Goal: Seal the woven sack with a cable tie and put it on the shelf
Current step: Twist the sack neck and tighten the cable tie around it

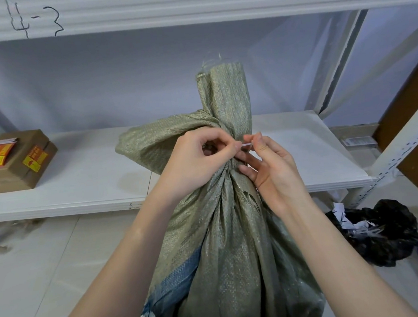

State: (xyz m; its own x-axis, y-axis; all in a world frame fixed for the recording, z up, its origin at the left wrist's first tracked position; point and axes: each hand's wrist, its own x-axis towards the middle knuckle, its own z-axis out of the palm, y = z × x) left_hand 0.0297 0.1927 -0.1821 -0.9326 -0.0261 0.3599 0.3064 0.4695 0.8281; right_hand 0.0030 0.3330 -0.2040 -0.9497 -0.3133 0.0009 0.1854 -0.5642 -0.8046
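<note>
Olive-green woven plastic makes up the woven sack (224,244), its coarse mesh glinting faintly and a blue woven band showing on its lower left side. The sack stands upright on the pale tiled floor (37,264), just in front of the white shelf (81,182), full and bulging below, with small torn holes near the right side of its neck. The fabric is gathered into tight pleats at the neck, and above it the loose top rises in a crumpled column with frayed threads at its rim.

A thin, whitish cable tie (246,144) crosses the neck. The left hand (193,159) pinches one end between thumb and forefinger, its other fingers curled in. The right hand (270,169) pinches the other end with its fingertips, the remaining fingers resting against the pleats.

On the shelf, far left, sits a brown cardboard box (18,164) with orange and yellow labels. A crinkled black plastic bag (381,235) holding paper scraps lies on the floor at right.
</note>
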